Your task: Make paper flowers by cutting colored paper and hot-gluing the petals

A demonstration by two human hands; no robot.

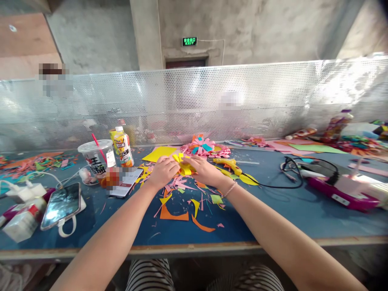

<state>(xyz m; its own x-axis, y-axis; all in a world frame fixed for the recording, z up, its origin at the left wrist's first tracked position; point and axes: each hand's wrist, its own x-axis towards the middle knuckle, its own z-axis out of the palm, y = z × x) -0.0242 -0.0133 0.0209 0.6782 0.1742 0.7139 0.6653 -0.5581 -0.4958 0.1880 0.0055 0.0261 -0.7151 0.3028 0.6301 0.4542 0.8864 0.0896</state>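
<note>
Left hand (163,171): fingers curled together, pinching the left end of the folded yellow paper piece (183,166).
Right hand (203,169): fingers bent, pressed on the paper's right end.
Arms: both stretched forward, hands meeting.
Paper: on the blue counter (273,210), among coloured paper scraps (182,202), near the yellow glue gun (228,163).

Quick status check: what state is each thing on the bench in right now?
Left hand: closed on the yellow paper piece.
Right hand: fingers pinching the same piece.
Yellow paper piece: folded, held just above the scraps.
Glue gun: lying on its side, untouched, cord attached.
Plastic cup: upright, lidded, red straw in.
Bottle: upright, capped.
Phone: lying flat, screen up and dark.
Paper flower: lying flat by the mesh screen.
</note>
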